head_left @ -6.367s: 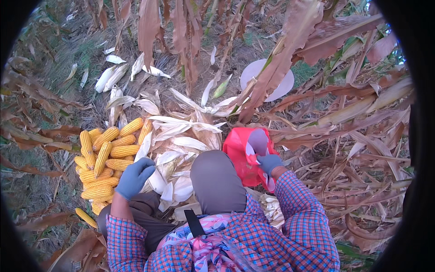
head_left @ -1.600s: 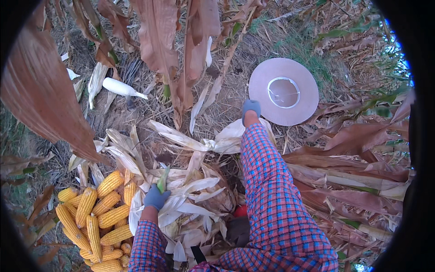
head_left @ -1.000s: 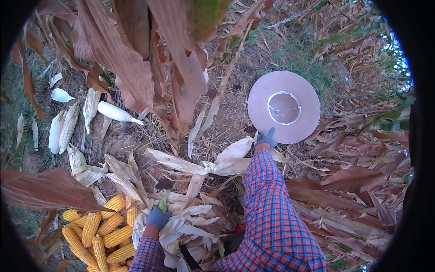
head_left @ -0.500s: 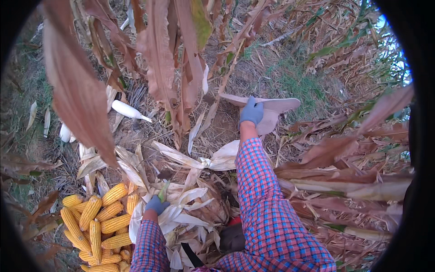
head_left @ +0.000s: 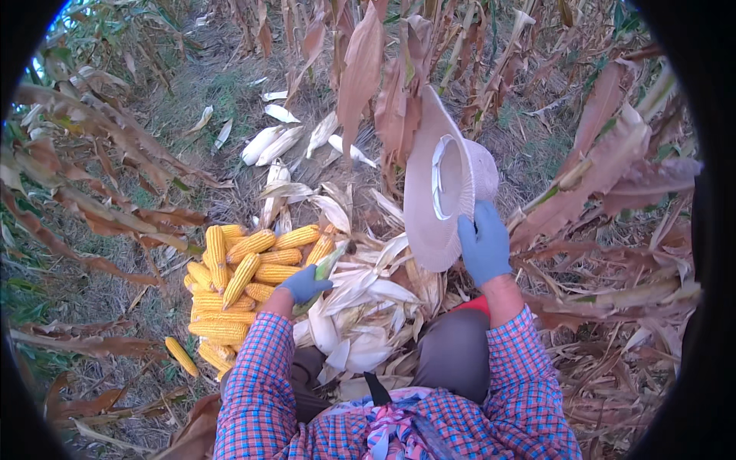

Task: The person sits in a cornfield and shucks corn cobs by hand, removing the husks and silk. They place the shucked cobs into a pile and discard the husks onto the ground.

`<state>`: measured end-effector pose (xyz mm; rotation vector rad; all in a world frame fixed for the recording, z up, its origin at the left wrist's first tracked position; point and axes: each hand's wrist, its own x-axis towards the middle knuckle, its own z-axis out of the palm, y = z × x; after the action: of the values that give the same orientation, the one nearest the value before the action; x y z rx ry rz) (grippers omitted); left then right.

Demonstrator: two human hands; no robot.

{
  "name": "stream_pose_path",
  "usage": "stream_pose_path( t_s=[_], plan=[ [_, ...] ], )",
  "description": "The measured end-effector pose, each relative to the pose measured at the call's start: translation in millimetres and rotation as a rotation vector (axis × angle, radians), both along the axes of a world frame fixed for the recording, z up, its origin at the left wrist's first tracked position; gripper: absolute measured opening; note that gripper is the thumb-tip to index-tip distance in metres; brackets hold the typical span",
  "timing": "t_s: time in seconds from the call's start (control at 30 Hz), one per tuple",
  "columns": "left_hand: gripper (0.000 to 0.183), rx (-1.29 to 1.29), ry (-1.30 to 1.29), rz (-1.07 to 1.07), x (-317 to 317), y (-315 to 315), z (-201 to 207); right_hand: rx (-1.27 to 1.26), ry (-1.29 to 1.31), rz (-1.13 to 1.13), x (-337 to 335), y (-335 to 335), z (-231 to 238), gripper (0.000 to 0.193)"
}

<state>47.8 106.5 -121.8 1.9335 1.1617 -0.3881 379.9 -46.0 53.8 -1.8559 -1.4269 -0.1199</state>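
**Right hand [head_left: 483,245] on a pale pinkish, wide-brimmed hat [head_left: 452,182], left hand [head_left: 305,284] on a slender green corn ear [head_left: 327,265]**

The right hand's thumb and fingers close on the hat's near edge; the hat stands tilted, its hollow facing left. The left hand's fingers curl around the green ear. Between the hands lie dry, cream-coloured papery husks [head_left: 372,295]. Left of them is a heap of bare yellow corn cobs [head_left: 244,280], with one loose yellow cob [head_left: 181,356] nearer. Farther off lie whitish husk-wrapped ears [head_left: 263,144].

Judging by this, much of the husking looks done; the green ear and the far wrapped ears appear unhusked. The right hand's fingertips are partly hidden, and whether the hat touches the ground cannot be told. Only a sliver shows of a red object [head_left: 477,304] beside the right knee [head_left: 454,353].
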Motion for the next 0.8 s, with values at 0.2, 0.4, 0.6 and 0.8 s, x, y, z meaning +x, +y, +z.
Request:
stream_pose_path(
  t_s=[0.2, 0.4, 0.6, 0.8],
  plan=[
    [0.080, -0.075, -0.175, 0.230, 10.2, -101.3, -10.4, 0.065, 0.266, -0.036, -22.0, -76.0, 52.7, 0.020],
    [0.076, 0.100, -0.139, 0.270, 23.1, -127.6, -6.2, 0.135, 0.371, 0.209, -33.5, -103.7, 81.6, 0.016],
    [0.077, 0.313, -0.295, 0.336, 11.6, -73.8, 31.6, 0.177, 0.506, 0.243, -23.8, -107.0, 98.0, 0.015],
    [0.055, -0.160, -1.109, 0.663, 28.4, -74.2, 138.1, 0.263, 0.716, 0.357, -16.1, -106.2, 110.3, 0.014]
  ],
)
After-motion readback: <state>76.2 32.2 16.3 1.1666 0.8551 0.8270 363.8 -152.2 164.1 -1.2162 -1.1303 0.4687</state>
